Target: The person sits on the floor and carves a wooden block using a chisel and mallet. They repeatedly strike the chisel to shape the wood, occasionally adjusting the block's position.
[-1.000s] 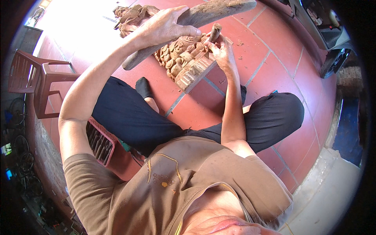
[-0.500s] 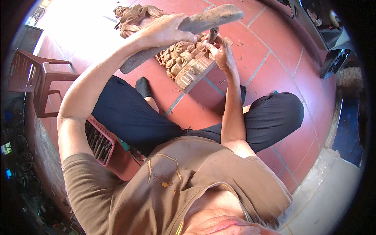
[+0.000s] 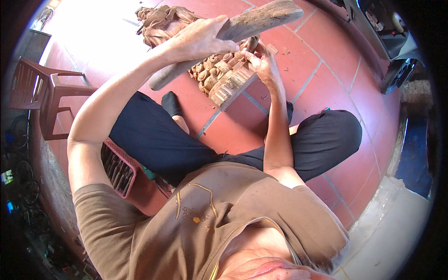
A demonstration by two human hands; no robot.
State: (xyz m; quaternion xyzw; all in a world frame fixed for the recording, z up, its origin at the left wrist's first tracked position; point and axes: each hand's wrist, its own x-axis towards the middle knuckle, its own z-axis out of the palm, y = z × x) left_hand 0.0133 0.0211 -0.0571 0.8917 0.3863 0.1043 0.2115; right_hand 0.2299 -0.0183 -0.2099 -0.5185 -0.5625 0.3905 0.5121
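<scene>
My left hand (image 3: 201,38) is closed around the middle of a long, worn wooden club (image 3: 263,19), held slanting above a carved wooden sculpture (image 3: 229,87). My right hand (image 3: 264,66) grips a short, dark, upright handle, apparently a carving chisel (image 3: 252,44), at the sculpture's right side. The chisel's lower end is hidden by the fingers and the carving. Rounded, knobbly shapes cover the sculpture's near part, which ends in a flat block. Its far part shows flowing, fold-like carving, and the left forearm and club cover its middle.
Red floor tiles (image 3: 322,51) with scattered wood chips surround the carving. My crossed legs (image 3: 156,135) lie on its near side. At the left stand a brown plastic chair (image 3: 58,91) and a pink basket (image 3: 122,175) of dark-handled tools. A vehicle's wheel (image 3: 398,74) is at the far right.
My left hand and the club have shifted slightly to the right and away from me. My right hand and the chisel have hardly moved, and the sculpture stays in place.
</scene>
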